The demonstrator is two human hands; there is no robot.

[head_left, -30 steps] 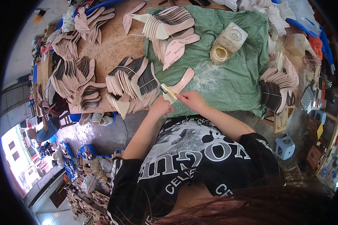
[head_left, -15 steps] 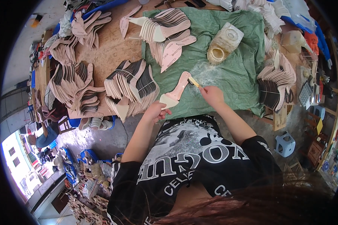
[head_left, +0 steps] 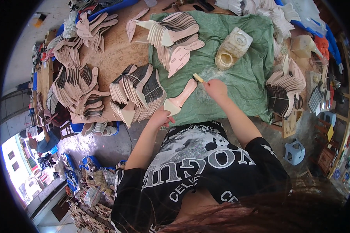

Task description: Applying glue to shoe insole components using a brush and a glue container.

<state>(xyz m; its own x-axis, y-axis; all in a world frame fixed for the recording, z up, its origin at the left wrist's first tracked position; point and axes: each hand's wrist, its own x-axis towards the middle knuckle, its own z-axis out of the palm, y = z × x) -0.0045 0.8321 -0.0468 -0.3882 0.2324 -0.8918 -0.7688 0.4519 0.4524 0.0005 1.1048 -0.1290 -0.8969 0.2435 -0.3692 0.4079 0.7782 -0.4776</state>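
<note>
My left hand [head_left: 160, 118] pinches the wide pale end of a pink shoe insole [head_left: 179, 99], whose narrow end points away to the right over the green sheet [head_left: 206, 101]. A small brush with a yellow handle [head_left: 198, 78] is in my right hand [head_left: 216, 90], its dark bristles at the insole's narrow tip. Whether the bristles touch it I cannot tell. Beyond the brush stands a cloudy plastic container [head_left: 235, 41] with a round opening, crusted with pale residue.
Bundled insoles [head_left: 138, 88] lie left of the sheet, with another stack [head_left: 174, 29] farther back. More insoles stand in a bundle [head_left: 285, 87] at the right. A blue stool [head_left: 294, 152] is on the floor at right. A person [head_left: 46, 142] is far left.
My right hand and the brush have moved slightly away from me and left, along the insole's tip. My left hand has shifted a little left and nearer with the insole.
</note>
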